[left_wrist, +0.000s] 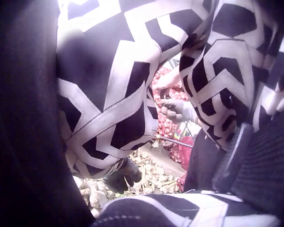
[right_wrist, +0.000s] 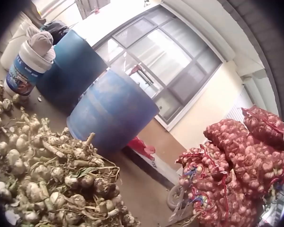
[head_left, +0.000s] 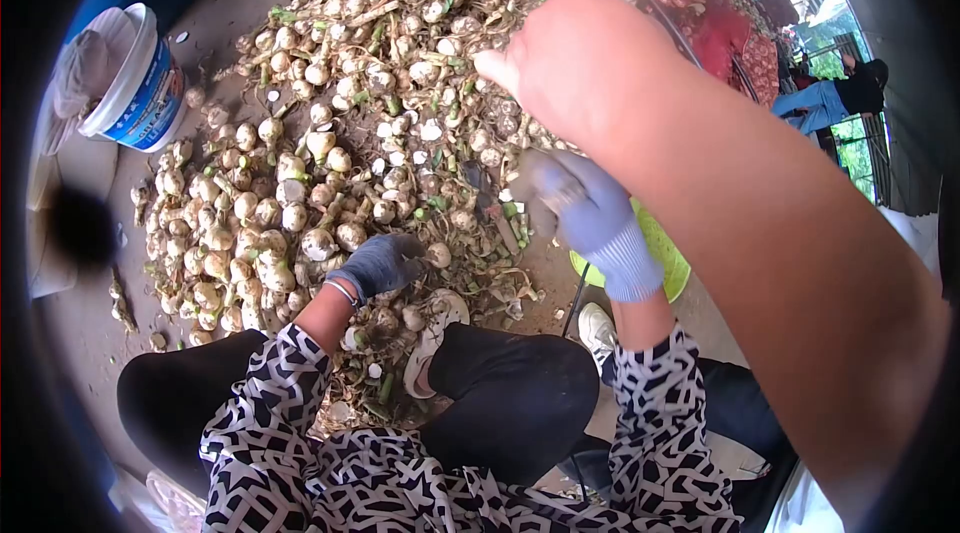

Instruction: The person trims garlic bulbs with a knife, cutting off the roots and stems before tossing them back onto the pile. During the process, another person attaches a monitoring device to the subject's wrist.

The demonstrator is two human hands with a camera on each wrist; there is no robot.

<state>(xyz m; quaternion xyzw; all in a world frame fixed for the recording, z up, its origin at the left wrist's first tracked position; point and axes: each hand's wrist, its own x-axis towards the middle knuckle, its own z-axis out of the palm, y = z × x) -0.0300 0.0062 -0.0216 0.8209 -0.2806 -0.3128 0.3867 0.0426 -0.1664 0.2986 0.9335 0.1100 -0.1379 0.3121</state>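
In the head view, my left hand (head_left: 383, 266), in a dark grey glove, is low over the garlic pile, its curled fingers gripping a garlic bulb (head_left: 438, 255). My right hand (head_left: 592, 218), in a pale glove, is raised to the right of the pile; its fingers are blurred, and what they hold cannot be made out. The left wrist view shows a dark gloved hand (left_wrist: 123, 177) over garlic and a pale gloved hand (left_wrist: 175, 111) with bent fingers. Loose garlic with stems (right_wrist: 57, 179) fills the lower left of the right wrist view; neither hand shows there.
Another person's bare arm (head_left: 740, 173) crosses above my right hand. A white-and-blue bucket (head_left: 150, 93) stands at the left, and a green basin (head_left: 660, 253) is behind my right wrist. Blue barrels (right_wrist: 111, 111) and red net sacks of bulbs (right_wrist: 236, 165) stand beyond the pile.
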